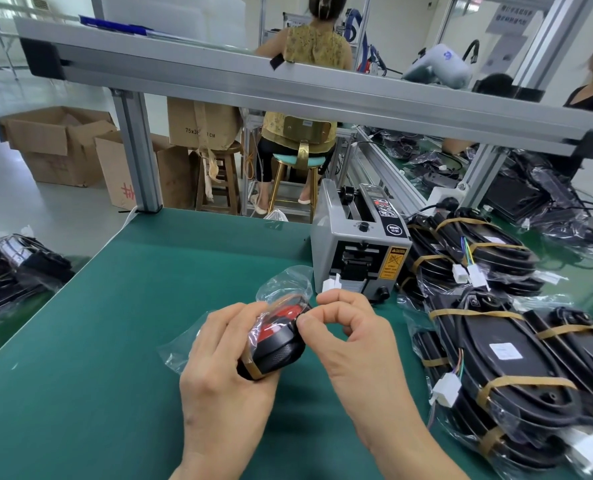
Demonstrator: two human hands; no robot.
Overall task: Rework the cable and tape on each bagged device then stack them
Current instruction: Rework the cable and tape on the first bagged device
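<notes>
Head camera looks down on the green tabletop (121, 323), and both hands are busy at its middle. Left hand (218, 372) grips a bagged device (277, 341), black with red showing through the clear bag, a strip of tan tape (253, 370) across its near end; the palm hides most of the body. Right hand (353, 348) has fingers curled, thumb and forefinger pinching at the bag's edge, though what sits between them is too small to make out. Just behind stands a grey tape dispenser (359, 251). Along the right edge lies a stack of taped bagged devices (502, 358), cut off by the frame. More bagged pieces (14, 268) sit at the left edge, blurred.
</notes>
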